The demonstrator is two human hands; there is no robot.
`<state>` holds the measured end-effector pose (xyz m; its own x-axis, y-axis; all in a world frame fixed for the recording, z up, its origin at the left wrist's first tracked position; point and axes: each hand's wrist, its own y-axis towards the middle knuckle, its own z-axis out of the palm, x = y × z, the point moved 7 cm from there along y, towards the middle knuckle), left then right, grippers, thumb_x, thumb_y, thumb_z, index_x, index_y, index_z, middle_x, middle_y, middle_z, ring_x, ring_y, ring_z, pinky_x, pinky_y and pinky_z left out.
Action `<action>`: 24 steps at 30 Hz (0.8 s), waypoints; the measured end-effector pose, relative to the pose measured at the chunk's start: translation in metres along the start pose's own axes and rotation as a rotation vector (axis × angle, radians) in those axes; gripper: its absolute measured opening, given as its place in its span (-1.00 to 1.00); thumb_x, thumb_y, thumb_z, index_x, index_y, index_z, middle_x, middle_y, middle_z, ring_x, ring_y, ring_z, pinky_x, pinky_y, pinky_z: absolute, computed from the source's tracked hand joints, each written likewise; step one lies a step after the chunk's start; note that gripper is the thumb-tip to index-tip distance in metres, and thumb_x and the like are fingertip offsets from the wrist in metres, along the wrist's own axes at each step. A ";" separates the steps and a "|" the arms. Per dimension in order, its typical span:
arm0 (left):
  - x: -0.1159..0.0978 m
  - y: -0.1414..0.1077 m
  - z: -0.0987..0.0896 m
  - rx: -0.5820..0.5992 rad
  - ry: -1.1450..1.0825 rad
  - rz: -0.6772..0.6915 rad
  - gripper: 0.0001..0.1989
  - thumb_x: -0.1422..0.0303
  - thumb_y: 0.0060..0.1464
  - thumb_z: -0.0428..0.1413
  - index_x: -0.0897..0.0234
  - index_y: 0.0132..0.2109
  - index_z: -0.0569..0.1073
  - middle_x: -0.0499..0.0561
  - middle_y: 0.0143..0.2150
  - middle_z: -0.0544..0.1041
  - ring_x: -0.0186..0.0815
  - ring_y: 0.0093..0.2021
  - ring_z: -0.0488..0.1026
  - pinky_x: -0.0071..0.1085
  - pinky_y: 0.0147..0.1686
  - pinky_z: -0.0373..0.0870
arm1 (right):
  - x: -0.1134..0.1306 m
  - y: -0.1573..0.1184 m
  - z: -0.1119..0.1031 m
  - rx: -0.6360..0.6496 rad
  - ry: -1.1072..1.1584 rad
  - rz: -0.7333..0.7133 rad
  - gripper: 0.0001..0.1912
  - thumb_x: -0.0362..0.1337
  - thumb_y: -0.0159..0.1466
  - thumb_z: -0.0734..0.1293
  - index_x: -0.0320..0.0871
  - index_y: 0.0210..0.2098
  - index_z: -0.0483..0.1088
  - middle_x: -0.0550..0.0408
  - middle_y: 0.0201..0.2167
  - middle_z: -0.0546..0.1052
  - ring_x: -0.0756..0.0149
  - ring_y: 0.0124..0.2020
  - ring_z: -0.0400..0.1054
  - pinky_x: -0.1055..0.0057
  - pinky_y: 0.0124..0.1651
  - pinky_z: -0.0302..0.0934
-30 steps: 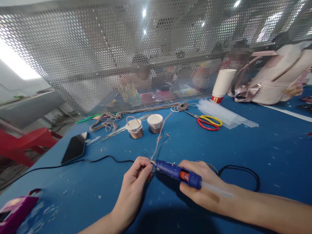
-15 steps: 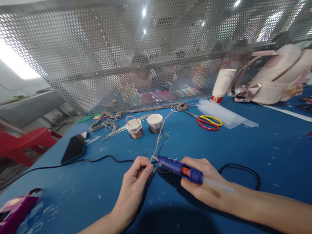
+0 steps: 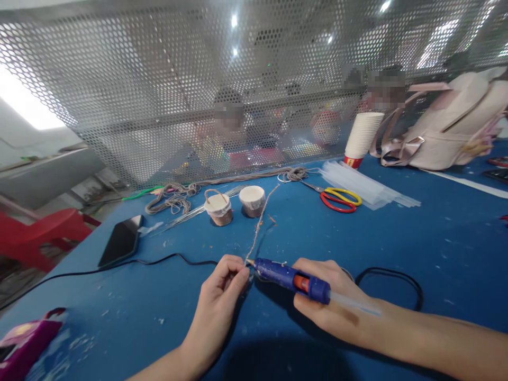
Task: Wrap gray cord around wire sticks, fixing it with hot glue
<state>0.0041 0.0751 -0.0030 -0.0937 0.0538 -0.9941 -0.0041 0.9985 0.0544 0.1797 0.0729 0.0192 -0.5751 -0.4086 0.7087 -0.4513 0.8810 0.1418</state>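
Note:
My left hand (image 3: 224, 288) pinches the lower end of a thin twisted cord (image 3: 259, 227) between thumb and fingers. The cord rises from the fingertips and leans away to the right. Around a blue glue gun (image 3: 278, 272) my right hand (image 3: 329, 291) is closed, with a clear glue stick (image 3: 355, 303) out of its back. The gun's nozzle is at the cord, just above my left fingertips. Beyond my hands stand two small pale-topped cups, one with a cord handle (image 3: 219, 209) and one without (image 3: 253, 201).
Scissors (image 3: 339, 200), translucent glue sticks (image 3: 365, 185), stacked paper cups (image 3: 363, 138) and a pink backpack (image 3: 440, 127) lie to the right. On the left are a phone (image 3: 122, 241), grey cord (image 3: 172, 198) and a purple object (image 3: 29, 344). A perforated metal screen (image 3: 159, 95) stands behind.
The glue gun's nozzle has moved slightly down and left along the cord, toward my left fingertips. My left hand holds almost the same place.

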 end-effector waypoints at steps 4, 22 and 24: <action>-0.001 0.000 -0.001 -0.001 0.004 0.016 -0.82 0.26 0.05 0.11 0.28 -0.42 0.41 -0.02 -0.34 0.32 -0.34 -0.36 0.23 -0.45 -0.38 0.21 | 0.006 0.000 -0.003 0.026 -0.012 -0.010 -0.98 -0.35 0.10 0.22 -0.13 -0.46 0.27 0.18 -0.54 0.39 0.40 -0.51 0.21 0.50 -0.42 0.03; -0.003 0.000 0.000 -0.027 -0.011 -0.004 -0.80 0.25 0.01 0.14 0.28 -0.47 0.42 -0.01 -0.35 0.34 -0.35 -0.39 0.23 -0.46 -0.42 0.21 | 0.003 0.000 -0.003 0.036 -0.026 0.035 -0.96 -0.33 0.11 0.21 -0.12 -0.47 0.27 0.18 -0.54 0.40 0.40 -0.51 0.22 0.49 -0.43 0.03; -0.005 -0.001 -0.001 -0.079 -0.031 -0.001 -0.79 0.27 -0.02 0.17 0.29 -0.50 0.42 -0.01 -0.37 0.35 -0.36 -0.41 0.23 -0.46 -0.46 0.20 | 0.002 0.000 -0.001 0.028 -0.035 0.026 -0.97 -0.34 0.09 0.21 -0.12 -0.48 0.26 0.19 -0.56 0.39 0.41 -0.53 0.19 0.49 -0.44 0.02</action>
<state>0.0035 0.0734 0.0019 -0.0624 0.0547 -0.9966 -0.0825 0.9948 0.0598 0.1795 0.0718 0.0216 -0.6100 -0.3940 0.6875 -0.4543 0.8847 0.1039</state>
